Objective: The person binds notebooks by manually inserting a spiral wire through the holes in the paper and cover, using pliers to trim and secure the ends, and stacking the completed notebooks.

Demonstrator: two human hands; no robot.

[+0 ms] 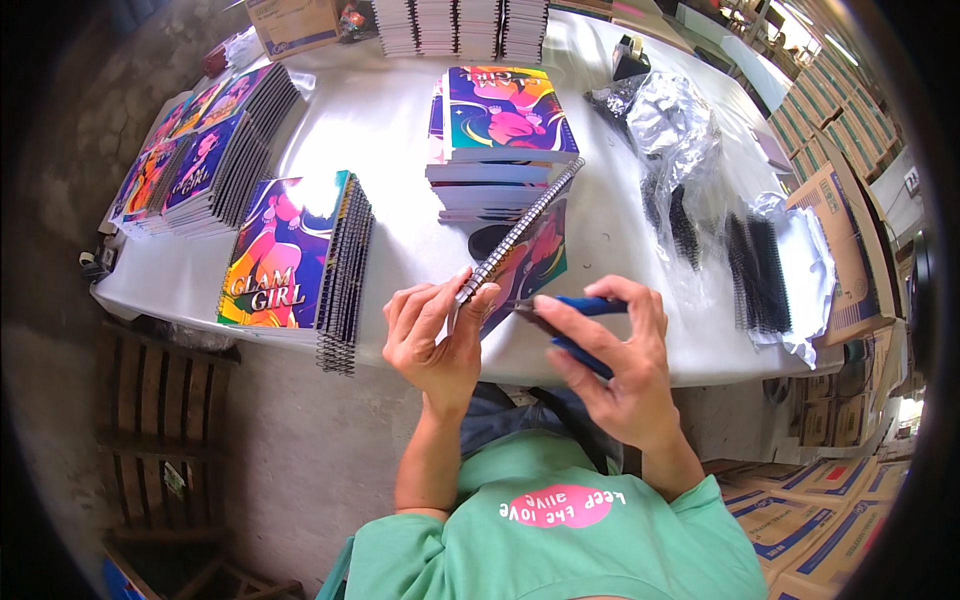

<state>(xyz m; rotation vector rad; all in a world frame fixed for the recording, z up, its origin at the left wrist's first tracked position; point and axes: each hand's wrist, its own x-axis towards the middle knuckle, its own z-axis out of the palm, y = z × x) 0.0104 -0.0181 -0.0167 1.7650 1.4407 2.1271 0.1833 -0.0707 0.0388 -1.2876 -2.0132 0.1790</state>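
Observation:
My left hand is closed on the near end of a spiral-bound notebook, which stands tilted on edge with its coil upward. Its cover is dark blue, pink and orange. In my right hand is a pair of pliers with blue handles; the jaws are close to the coil's near end. I cannot tell whether they touch the wire. Beyond the notebook rises a stack of colourful books. To the left lies a pile of spiral-bound notebooks, coils facing right.
More notebook stacks fill the table's far left, with upright white stacks at the back. On the right lie clear plastic wrap and black binding coils. A cardboard box stands at the right edge, a wooden chair at lower left.

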